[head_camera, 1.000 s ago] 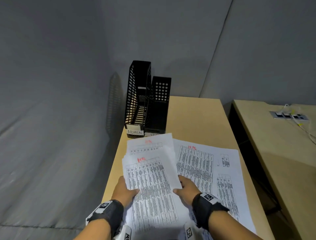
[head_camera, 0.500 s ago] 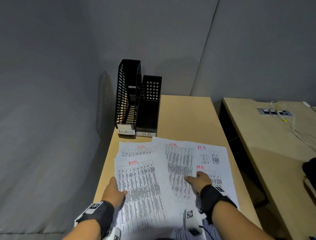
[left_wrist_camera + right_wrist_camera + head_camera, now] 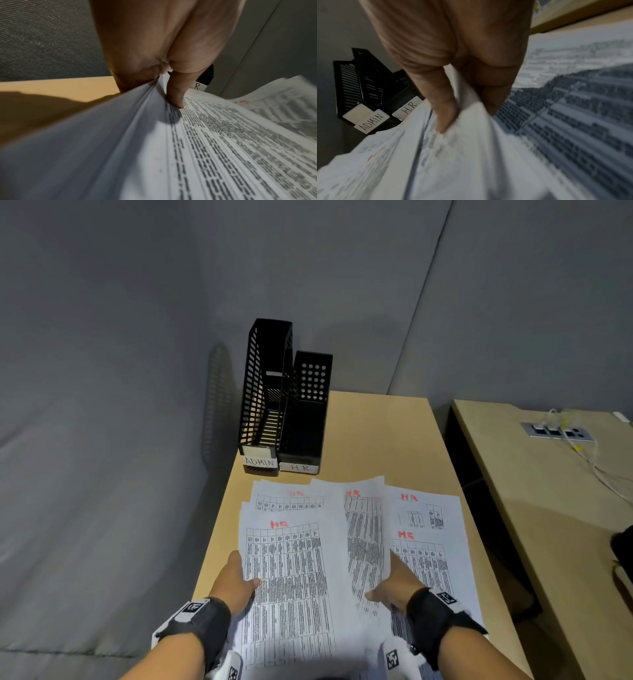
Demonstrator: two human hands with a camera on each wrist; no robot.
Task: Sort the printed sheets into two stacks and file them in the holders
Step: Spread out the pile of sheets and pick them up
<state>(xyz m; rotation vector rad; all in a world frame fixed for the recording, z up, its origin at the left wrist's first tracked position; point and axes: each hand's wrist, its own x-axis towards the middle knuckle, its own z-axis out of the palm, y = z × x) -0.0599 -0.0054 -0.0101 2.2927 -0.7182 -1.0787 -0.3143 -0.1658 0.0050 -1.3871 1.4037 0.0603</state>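
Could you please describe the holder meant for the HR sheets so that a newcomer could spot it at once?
At the far left corner of the wooden desk stand two black holders. The HR holder is the right, shorter one, with round holes; the ADMIN holder beside it is taller and slotted.

A white label (image 3: 261, 462) on the front of the left black file holder (image 3: 265, 392) reads "ADMIN". The label (image 3: 300, 467) on the right holder (image 3: 306, 412) reads "H R". The printed sheets (image 3: 411, 510) carry red handwritten marks, apparently "HR"; their table text is too small to read.
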